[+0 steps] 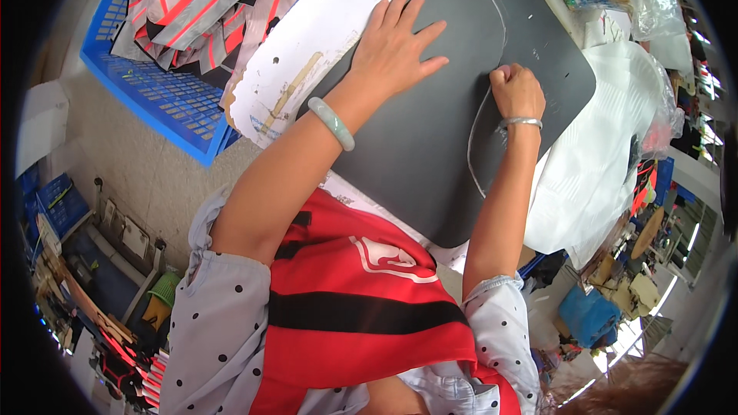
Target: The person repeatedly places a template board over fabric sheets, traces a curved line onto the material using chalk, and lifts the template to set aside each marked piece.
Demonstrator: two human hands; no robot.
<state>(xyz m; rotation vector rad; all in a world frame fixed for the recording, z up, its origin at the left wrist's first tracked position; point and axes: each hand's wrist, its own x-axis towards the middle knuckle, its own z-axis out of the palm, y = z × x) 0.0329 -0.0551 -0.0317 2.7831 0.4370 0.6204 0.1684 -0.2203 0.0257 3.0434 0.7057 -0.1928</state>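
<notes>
one left hand point(393, 48), one right hand point(520, 94) on one dark panel point(407, 157)

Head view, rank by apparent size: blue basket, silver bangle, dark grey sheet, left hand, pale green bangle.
Largest to smallest:
1. Dark grey sheet
2. Blue basket, partly cut off by the frame
3. Left hand
4. Pale green bangle
5. Silver bangle; true bangle sizes unsure, distances may differ

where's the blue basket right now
In the head view, the blue basket is at upper left, left of the left hand and beside the white worktop, with striped fabric piled inside.
</notes>
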